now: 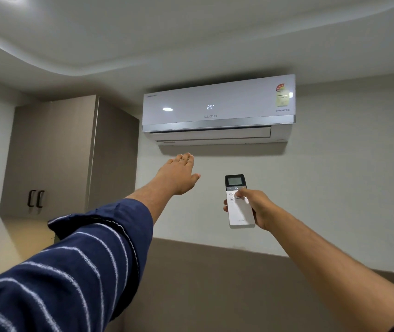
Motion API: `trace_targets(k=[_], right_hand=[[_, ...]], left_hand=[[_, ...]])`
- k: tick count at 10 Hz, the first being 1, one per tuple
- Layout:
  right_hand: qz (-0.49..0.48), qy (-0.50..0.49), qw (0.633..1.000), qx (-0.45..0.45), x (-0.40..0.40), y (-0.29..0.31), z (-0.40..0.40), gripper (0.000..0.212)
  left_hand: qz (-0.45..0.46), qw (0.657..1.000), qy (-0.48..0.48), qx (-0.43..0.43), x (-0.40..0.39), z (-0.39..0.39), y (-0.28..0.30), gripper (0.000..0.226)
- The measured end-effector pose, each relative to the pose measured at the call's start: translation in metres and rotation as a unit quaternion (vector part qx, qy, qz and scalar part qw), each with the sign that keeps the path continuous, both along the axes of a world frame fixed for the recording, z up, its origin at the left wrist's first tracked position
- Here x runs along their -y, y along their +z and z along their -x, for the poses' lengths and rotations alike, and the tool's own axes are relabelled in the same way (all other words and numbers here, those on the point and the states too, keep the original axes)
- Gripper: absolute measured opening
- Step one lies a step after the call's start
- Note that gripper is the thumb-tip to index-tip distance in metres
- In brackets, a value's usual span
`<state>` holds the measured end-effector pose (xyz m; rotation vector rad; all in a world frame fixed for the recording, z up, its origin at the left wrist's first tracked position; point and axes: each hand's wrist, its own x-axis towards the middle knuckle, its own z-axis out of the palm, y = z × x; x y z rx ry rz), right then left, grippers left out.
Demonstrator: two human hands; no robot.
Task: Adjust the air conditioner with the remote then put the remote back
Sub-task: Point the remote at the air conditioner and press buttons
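Note:
A white wall-mounted air conditioner (218, 109) hangs high on the wall, and its front panel shows 25. My right hand (256, 208) holds a white remote (240, 212) with a dark screen on top, pointed up at the unit. My thumb rests on the buttons just below the screen. My left hand (179, 174) is stretched up, palm flat and fingers together, just below the unit's left end and its air outlet, holding nothing.
A brown upper cabinet (54, 154) with two black handles stands on the left wall. A brown panel (215, 283) covers the lower part of the wall below the unit. The stepped ceiling (167, 39) is close above.

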<state>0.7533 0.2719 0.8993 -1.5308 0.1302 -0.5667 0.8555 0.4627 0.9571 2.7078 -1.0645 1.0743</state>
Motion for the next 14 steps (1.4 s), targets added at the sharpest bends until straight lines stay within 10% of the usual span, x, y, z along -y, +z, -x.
trace_targets(k=[14], right_hand=[[-0.022, -0.035, 0.999, -0.024, -0.025, 0.003, 0.01, 0.018]], left_hand=[[0.018, 1.0, 0.014, -0.002, -0.006, 0.013, -0.005, 0.068]])
